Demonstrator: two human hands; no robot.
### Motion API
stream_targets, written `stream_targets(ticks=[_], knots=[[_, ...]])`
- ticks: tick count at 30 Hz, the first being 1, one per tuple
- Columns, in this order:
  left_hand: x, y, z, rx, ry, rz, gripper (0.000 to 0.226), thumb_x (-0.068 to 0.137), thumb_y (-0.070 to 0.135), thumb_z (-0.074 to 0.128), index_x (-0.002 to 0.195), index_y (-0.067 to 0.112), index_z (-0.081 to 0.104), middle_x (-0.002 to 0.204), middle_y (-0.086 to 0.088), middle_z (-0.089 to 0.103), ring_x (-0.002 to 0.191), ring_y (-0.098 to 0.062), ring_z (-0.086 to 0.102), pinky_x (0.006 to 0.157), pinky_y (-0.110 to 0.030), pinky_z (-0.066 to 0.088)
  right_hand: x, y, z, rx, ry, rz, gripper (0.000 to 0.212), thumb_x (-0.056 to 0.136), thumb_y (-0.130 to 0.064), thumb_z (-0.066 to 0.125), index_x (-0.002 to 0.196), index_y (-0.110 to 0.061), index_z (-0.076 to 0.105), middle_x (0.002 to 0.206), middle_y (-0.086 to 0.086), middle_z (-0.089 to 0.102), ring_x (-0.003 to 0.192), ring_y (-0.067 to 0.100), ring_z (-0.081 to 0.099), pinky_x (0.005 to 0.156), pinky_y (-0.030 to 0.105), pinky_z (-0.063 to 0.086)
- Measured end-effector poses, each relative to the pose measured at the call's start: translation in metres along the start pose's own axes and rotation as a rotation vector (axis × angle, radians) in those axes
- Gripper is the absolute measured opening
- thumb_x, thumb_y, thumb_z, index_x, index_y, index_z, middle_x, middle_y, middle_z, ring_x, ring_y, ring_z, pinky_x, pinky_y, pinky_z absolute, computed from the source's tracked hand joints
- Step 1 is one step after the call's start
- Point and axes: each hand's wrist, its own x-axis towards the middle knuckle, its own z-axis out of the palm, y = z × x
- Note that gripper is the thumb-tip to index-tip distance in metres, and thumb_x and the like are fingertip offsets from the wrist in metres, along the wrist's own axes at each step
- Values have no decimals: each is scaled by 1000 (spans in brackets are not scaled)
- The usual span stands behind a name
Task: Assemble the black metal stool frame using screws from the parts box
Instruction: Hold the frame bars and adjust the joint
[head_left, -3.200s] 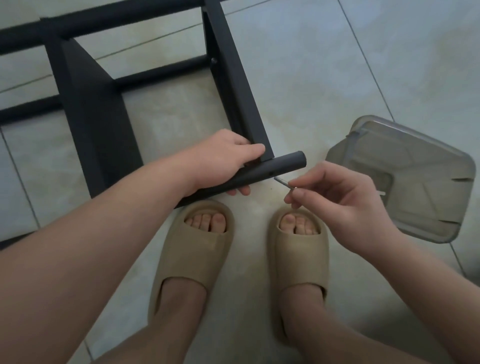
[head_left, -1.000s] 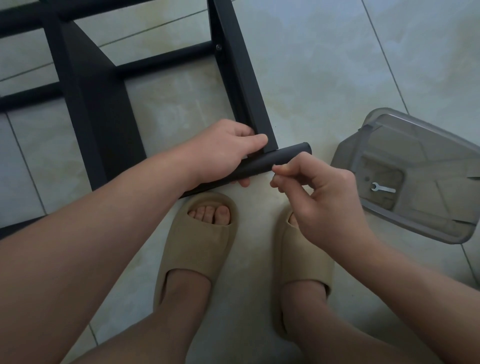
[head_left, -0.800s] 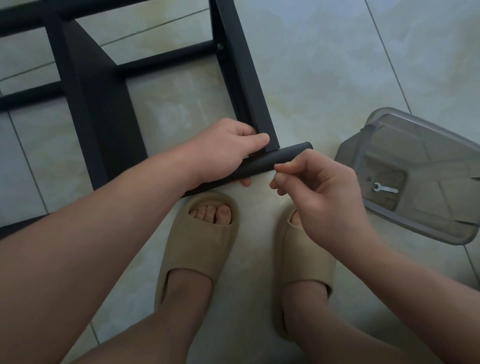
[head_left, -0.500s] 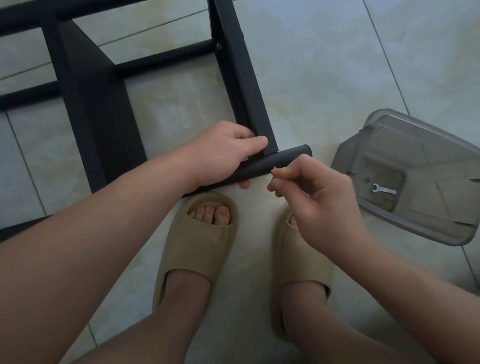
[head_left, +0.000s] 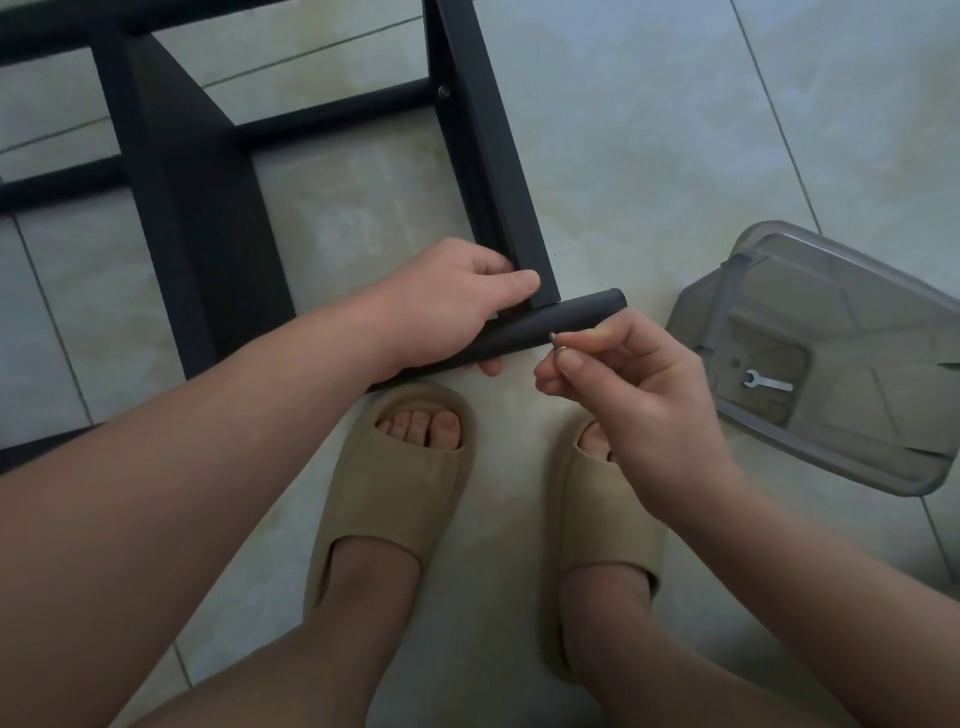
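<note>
The black metal stool frame (head_left: 197, 208) lies on the tiled floor. My left hand (head_left: 457, 306) grips a black round bar (head_left: 576, 317) against the end of the frame's right leg (head_left: 498, 171). My right hand (head_left: 639, 395) pinches a small metal screw (head_left: 555, 338) between thumb and forefinger, its tip at the side of the bar. Most of the screw is hidden by my fingertips.
The grey translucent parts box (head_left: 831, 364) sits on the floor at the right with a small flat wrench (head_left: 768, 383) inside. My feet in beige slippers (head_left: 395, 499) stand right below the bar. Pale floor tiles surround the frame.
My right hand has rolled at the bar, and its fingers have opened out a little since half a second ago. The left hand and the frame have stayed put.
</note>
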Motion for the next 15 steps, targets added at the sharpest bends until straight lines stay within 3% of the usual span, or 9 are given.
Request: stream_targets(ticks=[6, 11, 15], knots=[[0, 3, -1, 11, 3, -5, 41, 102, 39, 52, 96, 2, 67, 82, -23, 73, 60, -24, 70, 67, -33, 51, 4, -4, -1, -65, -11, -31, 16, 92, 13, 58, 86, -1, 62, 70, 9, 66, 67, 14, 65, 68, 23, 56], [0, 3, 0, 8, 12, -4, 41, 102, 38, 52, 96, 0, 67, 79, -18, 73, 57, -21, 69, 58, -27, 49, 4, -7, 0, -222, -15, -51, 15, 92, 12, 61, 85, -1, 64, 66, 3, 67, 64, 8, 62, 48, 9, 42], [0, 3, 0, 4, 18, -3, 41, 102, 37, 53, 97, 0, 67, 79, -20, 72, 56, -22, 69, 55, -24, 49, 8, -10, -4, -292, -47, -61, 18, 92, 10, 62, 84, -6, 65, 66, 1, 69, 64, 11, 63, 63, 18, 50]])
